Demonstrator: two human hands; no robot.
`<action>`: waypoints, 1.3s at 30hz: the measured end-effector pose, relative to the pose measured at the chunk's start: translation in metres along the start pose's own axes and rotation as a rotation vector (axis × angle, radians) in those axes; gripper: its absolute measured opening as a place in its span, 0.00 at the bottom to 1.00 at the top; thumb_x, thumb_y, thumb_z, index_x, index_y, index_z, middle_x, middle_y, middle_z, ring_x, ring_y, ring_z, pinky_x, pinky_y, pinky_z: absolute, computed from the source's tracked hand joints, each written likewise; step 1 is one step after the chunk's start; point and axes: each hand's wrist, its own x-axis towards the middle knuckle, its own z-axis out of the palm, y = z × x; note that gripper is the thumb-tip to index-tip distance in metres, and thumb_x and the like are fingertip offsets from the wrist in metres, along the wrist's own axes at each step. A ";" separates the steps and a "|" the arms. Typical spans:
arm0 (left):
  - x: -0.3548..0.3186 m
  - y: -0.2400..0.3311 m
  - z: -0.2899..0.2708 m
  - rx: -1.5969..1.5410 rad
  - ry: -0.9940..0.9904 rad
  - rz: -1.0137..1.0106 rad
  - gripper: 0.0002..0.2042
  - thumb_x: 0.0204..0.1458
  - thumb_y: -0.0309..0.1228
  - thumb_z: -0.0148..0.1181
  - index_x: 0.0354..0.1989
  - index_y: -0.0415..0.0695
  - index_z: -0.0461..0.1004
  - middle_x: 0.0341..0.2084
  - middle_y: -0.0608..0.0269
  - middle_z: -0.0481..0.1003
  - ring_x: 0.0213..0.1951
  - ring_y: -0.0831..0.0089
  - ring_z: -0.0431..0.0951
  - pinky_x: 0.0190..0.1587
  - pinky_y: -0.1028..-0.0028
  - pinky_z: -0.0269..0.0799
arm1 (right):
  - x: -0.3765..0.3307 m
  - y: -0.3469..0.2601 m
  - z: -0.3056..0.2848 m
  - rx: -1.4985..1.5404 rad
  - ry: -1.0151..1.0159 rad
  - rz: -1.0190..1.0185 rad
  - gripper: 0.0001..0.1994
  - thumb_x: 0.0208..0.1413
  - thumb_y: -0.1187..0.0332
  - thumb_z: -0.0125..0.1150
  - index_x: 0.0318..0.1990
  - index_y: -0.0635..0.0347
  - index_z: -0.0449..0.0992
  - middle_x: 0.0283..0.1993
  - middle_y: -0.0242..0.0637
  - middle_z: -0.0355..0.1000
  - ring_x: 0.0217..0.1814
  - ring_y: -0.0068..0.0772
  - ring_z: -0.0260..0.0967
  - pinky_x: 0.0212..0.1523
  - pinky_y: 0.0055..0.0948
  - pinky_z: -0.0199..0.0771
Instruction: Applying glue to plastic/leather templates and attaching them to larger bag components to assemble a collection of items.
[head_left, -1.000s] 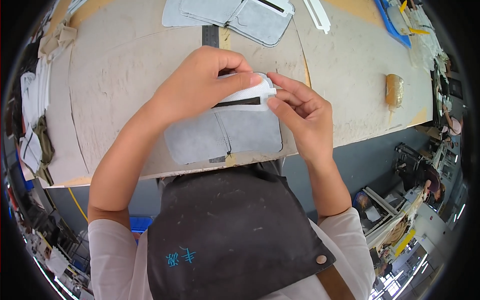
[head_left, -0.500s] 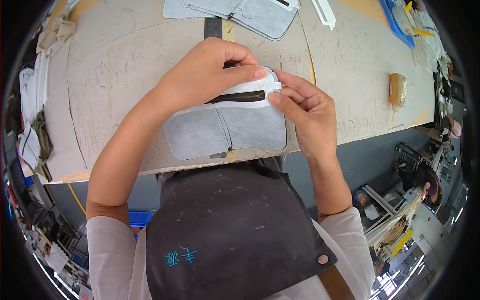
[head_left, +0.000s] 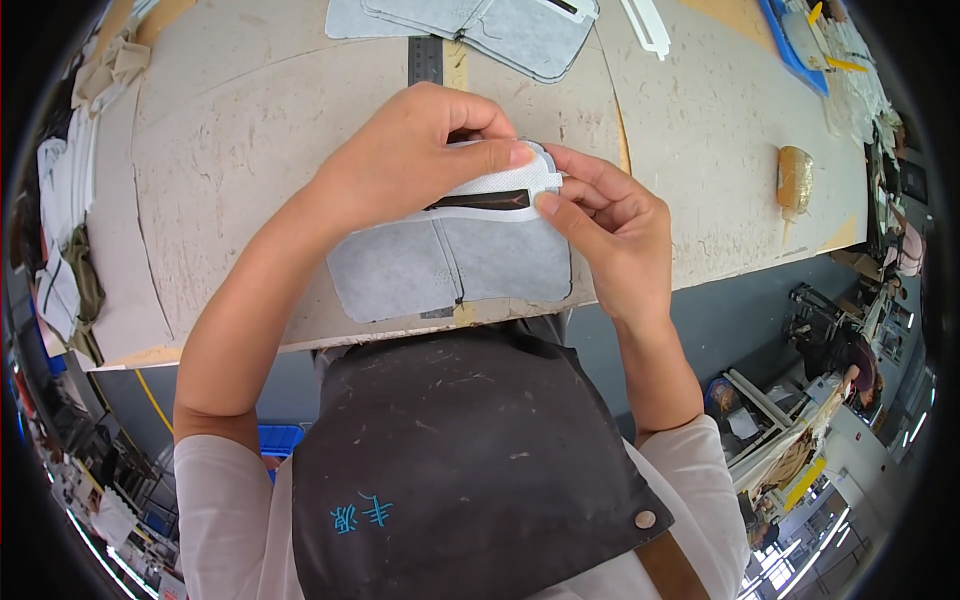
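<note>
A grey fabric panel [head_left: 505, 255] with rounded corners and a seam down its middle lies at the table's front edge. Along its far part runs a white textured strip [head_left: 487, 212] framing a dark slot [head_left: 485, 200]. My left hand [head_left: 435, 150] pinches the far edge of the strip and panel between thumb and fingers. At the right end, my right hand [head_left: 615, 220] grips the same layers, thumb on top and fingers behind. Both hands are closed. The left hand and forearm hide the panel's far left part.
A stack of similar grey panels [head_left: 490, 35] lies at the back, beside a dark ruler [head_left: 425, 60]. Further right are a white slotted strip [head_left: 646, 28], a blue tray [head_left: 790, 45] and a bottle of amber contents [head_left: 796, 180]. White cloth pieces [head_left: 75, 190] hang at the left.
Both hands keep their hold. The far edge of the panel and the left hand have shifted very slightly toward me; the rest looks the same.
</note>
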 end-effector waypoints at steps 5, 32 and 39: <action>0.000 -0.006 0.003 -0.020 0.014 0.036 0.11 0.55 0.35 0.59 0.27 0.40 0.75 0.18 0.77 0.67 0.23 0.89 0.60 0.25 0.83 0.56 | -0.001 -0.002 0.002 -0.016 -0.014 -0.013 0.16 0.53 0.80 0.57 0.51 0.69 0.73 0.38 0.39 0.77 0.39 0.18 0.72 0.41 0.17 0.69; -0.105 -0.042 -0.015 -0.509 0.632 -0.325 0.08 0.53 0.33 0.63 0.32 0.41 0.77 0.26 0.65 0.78 0.30 0.80 0.74 0.35 0.78 0.68 | 0.022 0.031 -0.018 -0.009 0.206 0.056 0.16 0.54 0.75 0.60 0.50 0.72 0.73 0.41 0.41 0.77 0.41 0.21 0.72 0.48 0.18 0.67; -0.102 -0.042 -0.011 -0.541 0.641 -0.295 0.08 0.53 0.33 0.62 0.33 0.40 0.76 0.26 0.66 0.77 0.30 0.81 0.73 0.36 0.79 0.67 | 0.023 0.029 -0.017 -0.011 0.219 0.051 0.15 0.54 0.75 0.61 0.50 0.70 0.74 0.39 0.36 0.76 0.39 0.19 0.71 0.46 0.17 0.67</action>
